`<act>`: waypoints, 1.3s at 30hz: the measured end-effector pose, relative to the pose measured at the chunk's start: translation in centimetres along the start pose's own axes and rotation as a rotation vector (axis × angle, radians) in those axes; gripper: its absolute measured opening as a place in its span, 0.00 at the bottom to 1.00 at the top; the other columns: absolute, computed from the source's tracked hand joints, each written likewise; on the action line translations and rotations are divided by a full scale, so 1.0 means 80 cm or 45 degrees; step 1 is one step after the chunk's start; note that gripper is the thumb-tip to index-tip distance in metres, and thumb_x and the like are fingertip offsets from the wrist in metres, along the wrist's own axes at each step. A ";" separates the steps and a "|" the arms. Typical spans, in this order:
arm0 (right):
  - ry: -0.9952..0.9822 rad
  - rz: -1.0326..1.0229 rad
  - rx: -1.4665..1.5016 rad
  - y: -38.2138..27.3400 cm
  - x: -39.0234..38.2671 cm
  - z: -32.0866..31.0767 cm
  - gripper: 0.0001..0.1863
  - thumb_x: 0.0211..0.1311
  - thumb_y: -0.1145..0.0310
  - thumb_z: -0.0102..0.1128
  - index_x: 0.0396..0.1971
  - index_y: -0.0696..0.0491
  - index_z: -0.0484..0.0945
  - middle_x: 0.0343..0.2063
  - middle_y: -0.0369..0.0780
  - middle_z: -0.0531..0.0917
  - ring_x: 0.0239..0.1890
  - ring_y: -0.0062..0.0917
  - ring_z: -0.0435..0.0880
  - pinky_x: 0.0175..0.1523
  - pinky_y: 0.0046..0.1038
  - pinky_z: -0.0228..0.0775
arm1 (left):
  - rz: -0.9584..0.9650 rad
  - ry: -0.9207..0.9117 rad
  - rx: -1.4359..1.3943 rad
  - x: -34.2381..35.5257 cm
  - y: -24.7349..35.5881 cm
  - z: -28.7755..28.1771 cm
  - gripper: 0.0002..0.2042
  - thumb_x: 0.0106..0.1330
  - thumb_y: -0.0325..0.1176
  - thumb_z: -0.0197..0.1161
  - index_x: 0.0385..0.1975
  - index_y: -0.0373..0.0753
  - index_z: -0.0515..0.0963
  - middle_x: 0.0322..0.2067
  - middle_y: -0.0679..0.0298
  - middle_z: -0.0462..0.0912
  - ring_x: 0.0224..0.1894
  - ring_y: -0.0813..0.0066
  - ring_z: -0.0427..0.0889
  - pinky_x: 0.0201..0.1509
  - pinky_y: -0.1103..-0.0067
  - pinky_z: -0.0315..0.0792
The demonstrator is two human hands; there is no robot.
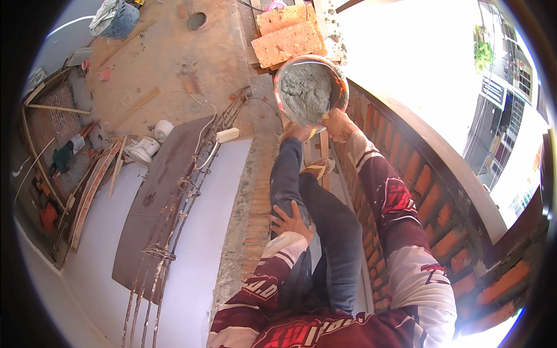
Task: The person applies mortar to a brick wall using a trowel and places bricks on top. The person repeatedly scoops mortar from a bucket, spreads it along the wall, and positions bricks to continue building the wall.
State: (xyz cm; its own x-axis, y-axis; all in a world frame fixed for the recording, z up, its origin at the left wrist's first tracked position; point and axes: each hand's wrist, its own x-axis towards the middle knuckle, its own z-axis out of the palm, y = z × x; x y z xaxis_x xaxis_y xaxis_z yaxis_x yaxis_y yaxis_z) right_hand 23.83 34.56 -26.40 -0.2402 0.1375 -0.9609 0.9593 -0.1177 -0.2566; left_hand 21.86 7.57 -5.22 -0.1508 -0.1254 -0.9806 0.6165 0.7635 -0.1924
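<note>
A round orange-rimmed bucket (282, 104) of wet grey mortar (307, 90) stands at the top middle, in front of my feet. My right hand (340, 125) reaches out to the bucket's near right edge, its fingers closed on the rim. Whether it also holds a small tool there, I cannot make out. Resting on my bent leg in dark trousers (331, 232), my left hand (293, 223) lies with fingers spread and holds nothing. A sandal (318, 169) with yellow straps is on one foot; the other foot is partly hidden beside the bucket.
Orange bricks (287, 43) are stacked just beyond the bucket. An unfinished brick wall (426, 180) runs along my right. Tied rusty rebar (156, 252) rises on my left, near a brown panel (156, 203). Farther off are a blue bucket (122, 22) and wooden planks (96, 194), with a drop below.
</note>
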 end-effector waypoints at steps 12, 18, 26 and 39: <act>-0.284 -0.068 0.909 0.004 0.013 0.025 0.14 0.72 0.63 0.58 0.38 0.61 0.81 0.24 0.38 0.80 0.19 0.20 0.78 0.22 0.26 0.75 | -0.022 -0.025 0.035 0.005 0.003 -0.002 0.53 0.62 0.55 0.69 0.82 0.53 0.41 0.78 0.33 0.36 0.76 0.27 0.51 0.76 0.48 0.54; -0.791 -0.069 1.981 0.056 0.036 0.041 0.24 0.80 0.57 0.48 0.61 0.63 0.69 0.31 0.41 0.81 0.20 0.23 0.79 0.23 0.25 0.78 | -0.046 -0.039 0.057 0.006 0.004 -0.004 0.52 0.63 0.55 0.69 0.82 0.53 0.41 0.78 0.33 0.35 0.77 0.26 0.48 0.76 0.47 0.53; -0.976 -0.348 2.295 0.075 -0.032 0.029 0.26 0.82 0.54 0.43 0.63 0.61 0.71 0.29 0.41 0.81 0.21 0.22 0.79 0.23 0.25 0.74 | -0.024 -0.045 -0.012 0.004 0.000 -0.012 0.52 0.63 0.54 0.69 0.81 0.52 0.41 0.77 0.32 0.35 0.77 0.25 0.47 0.76 0.46 0.53; 0.553 -0.432 -0.767 0.010 -0.026 0.024 0.11 0.67 0.68 0.53 0.45 0.57 0.74 0.38 0.54 0.86 0.35 0.51 0.89 0.41 0.49 0.82 | 0.018 -0.031 -0.014 0.007 -0.007 -0.011 0.52 0.64 0.54 0.69 0.81 0.51 0.42 0.77 0.32 0.34 0.76 0.21 0.46 0.75 0.42 0.53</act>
State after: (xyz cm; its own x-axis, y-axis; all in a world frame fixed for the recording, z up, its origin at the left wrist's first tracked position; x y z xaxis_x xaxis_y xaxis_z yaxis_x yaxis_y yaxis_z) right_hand 24.82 32.27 -24.83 -0.5715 0.4545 -0.6833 0.7898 0.5305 -0.3078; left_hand 20.74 7.65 -5.63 -0.1234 -0.1295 -0.9839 0.6099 0.7722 -0.1782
